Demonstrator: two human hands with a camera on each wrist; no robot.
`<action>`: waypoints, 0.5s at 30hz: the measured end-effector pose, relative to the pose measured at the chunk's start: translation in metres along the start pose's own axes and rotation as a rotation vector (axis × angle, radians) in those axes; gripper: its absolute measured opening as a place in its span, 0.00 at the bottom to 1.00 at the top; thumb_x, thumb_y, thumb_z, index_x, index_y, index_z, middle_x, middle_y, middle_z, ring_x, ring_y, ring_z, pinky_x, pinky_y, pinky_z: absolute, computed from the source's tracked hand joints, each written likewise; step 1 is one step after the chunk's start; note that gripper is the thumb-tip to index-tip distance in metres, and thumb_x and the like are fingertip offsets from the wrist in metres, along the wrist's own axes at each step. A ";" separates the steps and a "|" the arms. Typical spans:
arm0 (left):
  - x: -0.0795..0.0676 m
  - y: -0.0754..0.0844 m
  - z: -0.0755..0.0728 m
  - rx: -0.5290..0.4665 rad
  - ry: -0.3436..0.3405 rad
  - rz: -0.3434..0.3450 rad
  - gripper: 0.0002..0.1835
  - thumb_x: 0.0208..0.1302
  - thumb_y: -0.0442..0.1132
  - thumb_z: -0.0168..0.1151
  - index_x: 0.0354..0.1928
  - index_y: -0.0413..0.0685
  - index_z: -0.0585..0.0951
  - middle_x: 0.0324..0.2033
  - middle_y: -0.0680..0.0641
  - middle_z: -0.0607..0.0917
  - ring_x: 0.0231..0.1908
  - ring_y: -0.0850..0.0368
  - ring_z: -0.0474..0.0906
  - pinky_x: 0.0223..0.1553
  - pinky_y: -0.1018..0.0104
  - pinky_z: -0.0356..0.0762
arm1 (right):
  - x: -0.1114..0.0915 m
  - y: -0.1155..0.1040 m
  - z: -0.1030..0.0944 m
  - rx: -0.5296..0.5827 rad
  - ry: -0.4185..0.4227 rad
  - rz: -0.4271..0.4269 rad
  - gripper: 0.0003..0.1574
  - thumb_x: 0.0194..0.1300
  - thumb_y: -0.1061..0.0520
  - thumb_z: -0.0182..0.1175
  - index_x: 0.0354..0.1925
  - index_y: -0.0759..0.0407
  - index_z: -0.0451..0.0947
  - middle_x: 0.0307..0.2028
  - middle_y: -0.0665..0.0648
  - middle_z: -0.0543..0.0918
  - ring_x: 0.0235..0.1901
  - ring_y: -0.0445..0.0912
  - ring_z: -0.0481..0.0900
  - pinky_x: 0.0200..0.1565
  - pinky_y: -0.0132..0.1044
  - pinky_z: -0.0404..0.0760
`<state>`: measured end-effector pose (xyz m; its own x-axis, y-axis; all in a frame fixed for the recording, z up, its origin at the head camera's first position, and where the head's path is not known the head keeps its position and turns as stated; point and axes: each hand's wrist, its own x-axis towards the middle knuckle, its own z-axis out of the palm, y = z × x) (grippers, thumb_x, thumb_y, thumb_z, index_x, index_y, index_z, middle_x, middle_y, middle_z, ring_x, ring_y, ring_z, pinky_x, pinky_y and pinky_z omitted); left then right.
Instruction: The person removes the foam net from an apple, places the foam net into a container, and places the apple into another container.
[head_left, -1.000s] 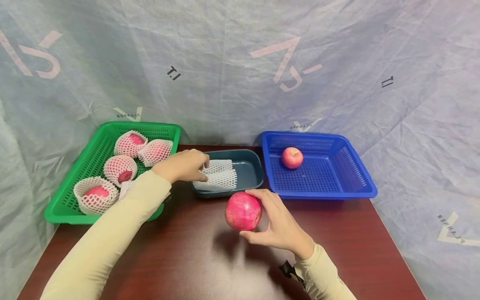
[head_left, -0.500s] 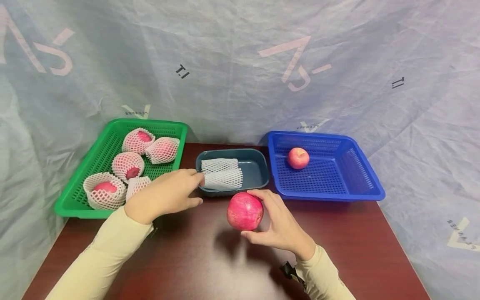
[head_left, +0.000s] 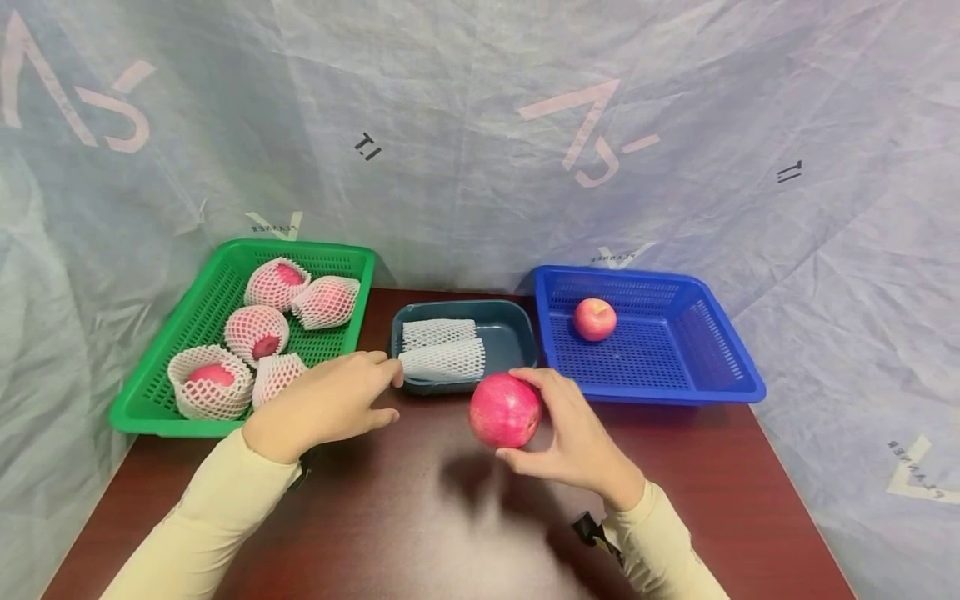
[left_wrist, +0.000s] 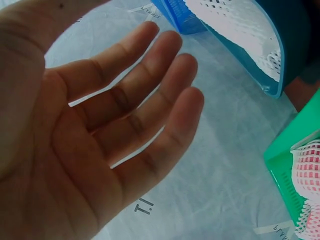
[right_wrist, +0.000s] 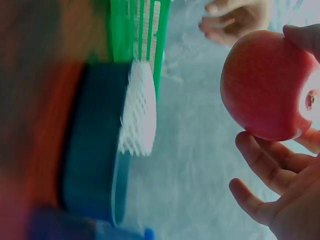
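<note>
My right hand (head_left: pixel 573 437) grips a bare red apple (head_left: pixel 504 410) between thumb and fingers, above the table in front of the dark teal tray (head_left: pixel 510 312). In the right wrist view the same apple (right_wrist: pixel 265 87) shows its hollow end toward the palm. My left hand (head_left: pixel 330 404) holds nothing; its fingers (left_wrist: pixel 172 122) are loosely bent in the left wrist view. It hovers between the green basket (head_left: pixel 138 408) and the tray's left end. Two white foam net sleeves (head_left: pixel 442 358) lie side by side in the tray's left half.
Several apples in foam nets (head_left: pixel 257 332) sit in the green basket at left. The blue basket (head_left: pixel 645 392) at right holds one bare apple (head_left: pixel 595 320). All stand along the back of the reddish-brown table (head_left: pixel 420 517), before a grey cloth (head_left: pixel 450 167).
My left hand has drawn back from over the foam sleeves to the tray's left, without one. My right hand has shifted slightly to the right and away from me with the apple.
</note>
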<state>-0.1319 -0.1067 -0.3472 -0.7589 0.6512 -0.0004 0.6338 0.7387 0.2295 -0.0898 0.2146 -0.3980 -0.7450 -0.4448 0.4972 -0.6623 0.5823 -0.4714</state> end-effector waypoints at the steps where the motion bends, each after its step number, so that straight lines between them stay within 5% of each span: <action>1: -0.002 0.000 0.001 -0.003 0.001 -0.004 0.19 0.57 0.46 0.75 0.44 0.45 0.81 0.35 0.51 0.79 0.36 0.54 0.79 0.41 0.56 0.79 | 0.001 0.004 -0.005 -0.015 -0.004 0.002 0.56 0.42 0.36 0.77 0.65 0.54 0.69 0.53 0.50 0.77 0.53 0.46 0.74 0.53 0.49 0.71; 7: -0.012 -0.001 0.003 -0.014 -0.024 -0.033 0.19 0.57 0.47 0.75 0.45 0.46 0.81 0.36 0.52 0.79 0.37 0.55 0.79 0.41 0.58 0.79 | 0.010 0.040 -0.053 -0.164 -0.038 0.064 0.55 0.41 0.40 0.79 0.64 0.57 0.70 0.52 0.55 0.80 0.48 0.49 0.78 0.48 0.51 0.77; 15: -0.024 -0.002 0.005 -0.002 0.010 -0.036 0.18 0.56 0.47 0.75 0.43 0.48 0.81 0.34 0.53 0.79 0.37 0.53 0.79 0.39 0.57 0.79 | 0.022 0.121 -0.120 -0.430 -0.189 0.356 0.50 0.47 0.38 0.77 0.60 0.61 0.70 0.47 0.65 0.79 0.43 0.60 0.80 0.41 0.59 0.79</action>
<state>-0.1145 -0.1230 -0.3527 -0.7828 0.6223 0.0006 0.6054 0.7614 0.2319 -0.1772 0.3569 -0.3569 -0.9431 -0.2619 0.2049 -0.3063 0.9242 -0.2282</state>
